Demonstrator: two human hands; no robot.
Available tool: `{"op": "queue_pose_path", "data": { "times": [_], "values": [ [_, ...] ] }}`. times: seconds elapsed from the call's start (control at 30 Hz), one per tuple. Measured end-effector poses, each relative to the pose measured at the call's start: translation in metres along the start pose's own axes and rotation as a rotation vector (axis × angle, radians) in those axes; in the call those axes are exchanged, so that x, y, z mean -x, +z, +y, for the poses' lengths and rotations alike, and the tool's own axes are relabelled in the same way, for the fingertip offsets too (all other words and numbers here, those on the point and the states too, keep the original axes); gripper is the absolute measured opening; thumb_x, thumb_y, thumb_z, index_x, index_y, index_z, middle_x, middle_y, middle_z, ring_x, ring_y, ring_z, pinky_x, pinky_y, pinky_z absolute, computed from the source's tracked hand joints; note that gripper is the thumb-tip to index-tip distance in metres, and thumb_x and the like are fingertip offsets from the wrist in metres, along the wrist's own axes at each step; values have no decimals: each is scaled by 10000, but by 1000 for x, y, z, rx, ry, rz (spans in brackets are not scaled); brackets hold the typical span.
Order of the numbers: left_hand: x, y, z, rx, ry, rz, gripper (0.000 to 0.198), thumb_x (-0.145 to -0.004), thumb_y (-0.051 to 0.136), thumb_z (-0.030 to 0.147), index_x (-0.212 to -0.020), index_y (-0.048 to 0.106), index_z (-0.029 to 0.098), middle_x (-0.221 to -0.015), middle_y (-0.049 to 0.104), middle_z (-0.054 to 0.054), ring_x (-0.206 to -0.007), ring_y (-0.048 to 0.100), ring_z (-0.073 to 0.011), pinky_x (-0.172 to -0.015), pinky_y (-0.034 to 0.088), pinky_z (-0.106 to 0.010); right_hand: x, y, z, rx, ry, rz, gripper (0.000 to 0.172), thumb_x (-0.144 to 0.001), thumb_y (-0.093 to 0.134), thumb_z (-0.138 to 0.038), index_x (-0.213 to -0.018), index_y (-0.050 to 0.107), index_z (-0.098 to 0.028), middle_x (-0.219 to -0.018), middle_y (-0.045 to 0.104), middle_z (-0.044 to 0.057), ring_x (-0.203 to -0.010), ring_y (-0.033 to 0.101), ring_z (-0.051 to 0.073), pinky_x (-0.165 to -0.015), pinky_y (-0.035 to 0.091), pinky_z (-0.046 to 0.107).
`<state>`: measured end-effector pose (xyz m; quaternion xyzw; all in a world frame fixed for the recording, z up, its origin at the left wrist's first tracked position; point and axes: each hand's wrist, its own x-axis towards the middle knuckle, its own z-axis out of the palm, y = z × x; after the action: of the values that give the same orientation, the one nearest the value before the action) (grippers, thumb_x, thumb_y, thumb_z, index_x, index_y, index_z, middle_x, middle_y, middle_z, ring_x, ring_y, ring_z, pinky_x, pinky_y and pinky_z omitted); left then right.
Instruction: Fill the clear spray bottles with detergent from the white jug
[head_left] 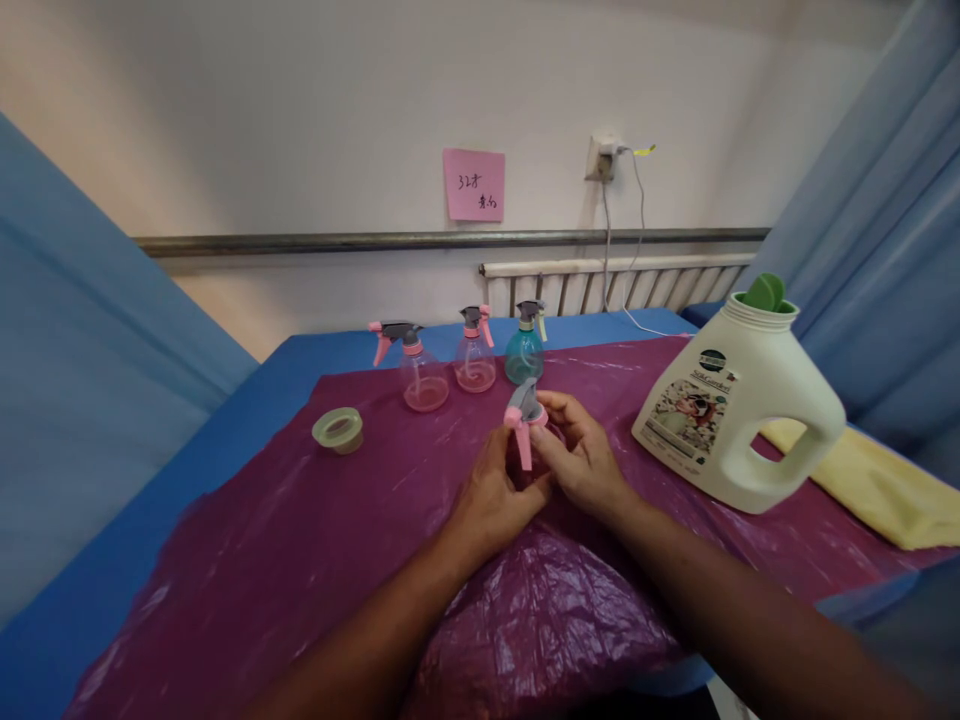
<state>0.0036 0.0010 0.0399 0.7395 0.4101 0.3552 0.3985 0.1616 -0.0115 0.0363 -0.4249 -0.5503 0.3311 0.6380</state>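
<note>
Between my hands is a small spray bottle [523,415] with a grey head and a pink trigger that faces me. My left hand [491,500] is wrapped round the bottle's body from the left. At the collar, just under the spray head, the fingers of my right hand [581,455] close from the right. Most of the bottle's body is hidden behind my hands. Beyond them stand two clear spray bottles with pink triggers, one at the left [425,385] and one in the middle [475,365], both holding some pink liquid. Beside these is a teal spray bottle [524,358].
A small round lidded tub [339,430] sits at the left. On the right stand a large pale jug [720,420] with a green cap piece in its mouth and a folded yellow cloth [885,480]. Purple plastic sheeting [300,560] covers the blue table [112,540]. Blue curtains hang on both sides.
</note>
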Motion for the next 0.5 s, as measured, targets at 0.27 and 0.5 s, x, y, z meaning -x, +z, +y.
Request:
{"op": "queue_pose_path", "data": {
  "times": [0.27, 0.5],
  "values": [
    [0, -2, 2, -72, -38, -18, 696, -891, 811, 386, -1503, 497, 280, -1362, 724, -80, -1247, 723, -316, -1065, 581, -485, -2, 7, 0, -7, 1, 49, 321, -899, 838, -356, -1181, 713, -267, -1159, 802, 40, -1056, 745, 227, -987, 582, 392],
    [0, 1, -6, -20, 21, -1, 784, -866, 833, 327, -1574, 501, 269, -1539, 651, -116, -1386, 657, -321, -1196, 510, -511, -6, 0, -7, -73, -28, 96, 219, -934, 815, -380, -1100, 721, -273, -1108, 807, 37, -1038, 747, 228, -1010, 581, 413]
  ]
}}
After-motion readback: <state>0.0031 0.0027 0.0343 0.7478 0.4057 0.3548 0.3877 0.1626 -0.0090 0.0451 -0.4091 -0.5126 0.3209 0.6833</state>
